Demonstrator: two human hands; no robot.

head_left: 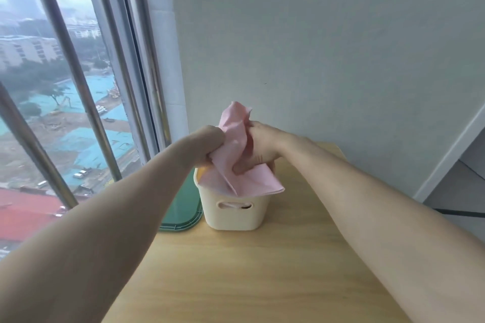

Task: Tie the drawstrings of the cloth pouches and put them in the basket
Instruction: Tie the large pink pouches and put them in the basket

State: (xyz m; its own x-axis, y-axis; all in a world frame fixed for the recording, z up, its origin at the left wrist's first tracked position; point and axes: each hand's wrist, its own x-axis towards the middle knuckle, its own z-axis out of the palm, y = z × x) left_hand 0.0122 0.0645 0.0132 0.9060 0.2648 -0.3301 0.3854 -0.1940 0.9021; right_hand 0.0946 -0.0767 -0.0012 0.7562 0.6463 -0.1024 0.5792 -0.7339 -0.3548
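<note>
Pink pouch (236, 149) gripped by both hands (258, 147) over basket (236, 212).

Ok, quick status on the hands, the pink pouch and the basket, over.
Left hand and right hand both grip the pink pouch. Pouch held above cream basket, lower edge draped over its rim. Drawstring not visible. Nothing blocking.

The supporting surface was a light wooden table (262, 270) with a visible grain. A cream plastic basket (236, 214), with a cut-out handle slot in its near wall, stood directly on the table toward its far edge. A green tray (183, 207) with rounded corners lay flat on the table, immediately left of the basket.
</note>
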